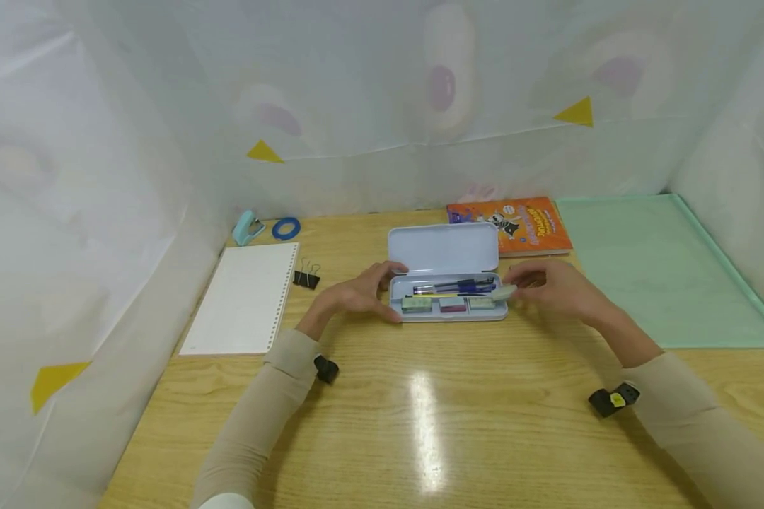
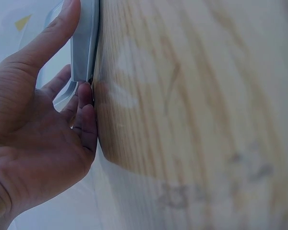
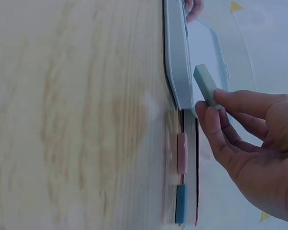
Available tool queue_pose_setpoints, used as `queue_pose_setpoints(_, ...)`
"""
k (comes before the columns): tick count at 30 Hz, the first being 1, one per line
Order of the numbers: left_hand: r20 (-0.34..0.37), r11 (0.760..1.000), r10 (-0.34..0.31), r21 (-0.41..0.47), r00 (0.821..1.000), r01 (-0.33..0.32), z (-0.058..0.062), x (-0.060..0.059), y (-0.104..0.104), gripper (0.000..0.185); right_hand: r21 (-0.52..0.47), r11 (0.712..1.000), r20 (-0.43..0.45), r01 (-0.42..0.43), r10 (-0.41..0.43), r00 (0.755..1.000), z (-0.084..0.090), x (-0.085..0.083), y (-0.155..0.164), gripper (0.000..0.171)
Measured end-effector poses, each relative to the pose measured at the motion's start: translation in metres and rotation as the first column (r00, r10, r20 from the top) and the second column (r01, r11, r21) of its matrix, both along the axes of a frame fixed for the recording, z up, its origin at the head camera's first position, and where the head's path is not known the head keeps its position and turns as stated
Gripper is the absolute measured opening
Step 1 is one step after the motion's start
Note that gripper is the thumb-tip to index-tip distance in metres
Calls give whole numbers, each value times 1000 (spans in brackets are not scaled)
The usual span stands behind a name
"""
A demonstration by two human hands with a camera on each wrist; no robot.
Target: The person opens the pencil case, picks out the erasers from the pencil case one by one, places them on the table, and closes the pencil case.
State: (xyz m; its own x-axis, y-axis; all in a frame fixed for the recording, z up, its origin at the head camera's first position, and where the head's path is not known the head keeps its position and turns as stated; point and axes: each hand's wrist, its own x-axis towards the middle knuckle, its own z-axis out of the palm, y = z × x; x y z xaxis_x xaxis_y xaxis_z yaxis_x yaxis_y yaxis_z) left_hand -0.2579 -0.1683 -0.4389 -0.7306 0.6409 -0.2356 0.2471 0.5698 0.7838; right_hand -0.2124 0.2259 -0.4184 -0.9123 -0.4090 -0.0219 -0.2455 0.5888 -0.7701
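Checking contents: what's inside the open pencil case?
In the pencil case: pens along the back and three erasers in front. The right hand holds a fourth eraser over its right end, covering that corner.

Beige sleeves, black wrist-worn cameras
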Motion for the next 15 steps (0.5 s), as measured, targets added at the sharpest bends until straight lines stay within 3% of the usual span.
queue_pose_setpoints(5,0,1000,2,-8,1000,-2,1,0,0,94,-24,996,8,83,-82,997,-2,-7,16,28)
queue_pose_setpoints(10,-5,1000,4,-26,1000,-4,0,0,-1,94,46,987,17,155,-156,988,-7,-13,30,28)
queue_pose_setpoints(15,-10,1000,-4,-10,1000,4,1,1,-1,93,67,987,4,145,-146,989,-14,-14,37,25)
